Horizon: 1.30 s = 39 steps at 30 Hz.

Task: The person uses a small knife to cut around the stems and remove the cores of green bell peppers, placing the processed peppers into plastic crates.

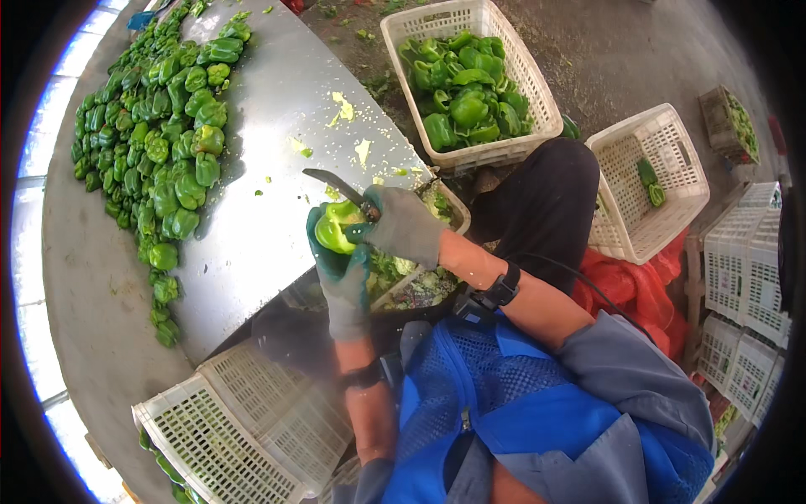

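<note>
My left hand point(343, 277), in a grey and green work glove, cups a cut green bell pepper point(334, 236) at the metal table's near edge. Over it, my right hand point(403, 220), gloved alike, grips a curved knife point(337, 186) whose dark blade points up and left; some right fingers also touch the pepper. Below both hands, a crate of trimmings point(453, 205) is partly hidden by them. Whole green bell peppers point(164, 132) lie piled along the left of the metal table point(271, 126), and seeds and pale scraps point(343, 108) are scattered near the hands.
A white plastic crate point(469, 157) of cut peppers stands beyond my knee. To its right, another white crate point(636, 246) holds a few green pieces, with red mesh sacking point(658, 302) beneath. Stacked crates point(737, 264) are at far right; more crates point(252, 428) stand lower left.
</note>
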{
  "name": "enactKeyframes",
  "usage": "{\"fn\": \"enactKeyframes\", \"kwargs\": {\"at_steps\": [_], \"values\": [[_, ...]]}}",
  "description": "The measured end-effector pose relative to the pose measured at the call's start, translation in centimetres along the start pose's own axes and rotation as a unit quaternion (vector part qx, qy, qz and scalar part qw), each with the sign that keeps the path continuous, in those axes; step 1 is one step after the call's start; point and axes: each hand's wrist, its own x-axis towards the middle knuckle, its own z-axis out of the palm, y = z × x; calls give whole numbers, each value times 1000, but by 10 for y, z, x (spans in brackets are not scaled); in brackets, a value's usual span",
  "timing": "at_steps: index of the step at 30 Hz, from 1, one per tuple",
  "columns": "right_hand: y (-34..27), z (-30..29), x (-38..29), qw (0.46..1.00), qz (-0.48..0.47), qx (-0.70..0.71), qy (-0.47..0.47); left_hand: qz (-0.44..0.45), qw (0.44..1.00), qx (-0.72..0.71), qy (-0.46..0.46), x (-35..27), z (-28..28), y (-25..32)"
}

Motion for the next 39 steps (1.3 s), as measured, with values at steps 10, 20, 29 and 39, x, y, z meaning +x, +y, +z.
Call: {"fn": "enactKeyframes", "kwargs": {"at_steps": [10,20,29,39], "values": [[4,26,-4,999,27,18,-19,-34,995,4,96,-15,24,11],[21,6,-1,993,-20,4,-115,-16,990,113,88,-24,11,4],[31,-25,-37,847,192,465,-175,-122,922,-356,89,-15,-15,-4],[3,4,-36,976,-184,-104,-52,83,972,207,72,-29,-14,-30]]}}
